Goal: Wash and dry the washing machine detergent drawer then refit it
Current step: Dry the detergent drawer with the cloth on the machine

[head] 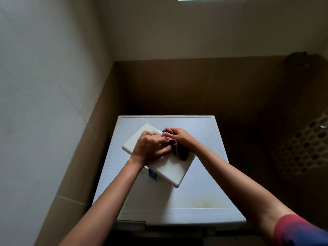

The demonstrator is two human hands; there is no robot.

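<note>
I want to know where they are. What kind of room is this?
Probably a laundry or utility corner: a white washing machine stands by tiled walls, with a holed basket on the right.

The detergent drawer (170,173) lies askew on top of the washing machine (195,183), under both hands. The left hand (149,148) rests on the drawer, and the right hand (181,137) sits just to its right and slightly beyond it. The cloth (179,150) is bunched between the two hands, on the drawer and held in the right hand. The left hand's fingertips meet it. A wall (44,103) stands well left of the left hand. A perforated basket (305,148) stands well right of the right hand, beside the machine.
</note>
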